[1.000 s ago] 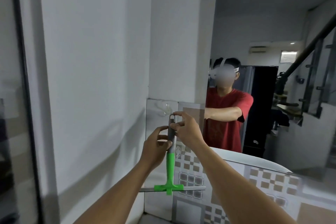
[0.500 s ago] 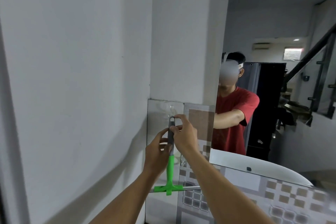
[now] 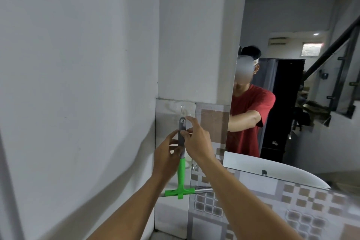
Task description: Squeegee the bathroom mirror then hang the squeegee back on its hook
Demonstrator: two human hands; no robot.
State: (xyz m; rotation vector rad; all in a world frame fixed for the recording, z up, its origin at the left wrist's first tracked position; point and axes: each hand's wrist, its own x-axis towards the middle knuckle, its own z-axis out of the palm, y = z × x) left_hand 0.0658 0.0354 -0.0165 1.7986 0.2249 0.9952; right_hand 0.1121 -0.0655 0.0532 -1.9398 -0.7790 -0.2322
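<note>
Fingers of the left hand (image 3: 167,154) and right hand (image 3: 196,142) still pinch the squeegee (image 3: 181,161), now raised just below the hook (image 3: 182,110), nearly hung.

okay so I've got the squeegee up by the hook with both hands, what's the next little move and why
Probably lift the squeegee slightly so the hole at the top of its grey handle slips over the clear hook. The hole sits just below the hook, not yet on it. The left hand and right hand both pinch the handle, blade end hanging down, so a short upward nudge looks enough.
</note>
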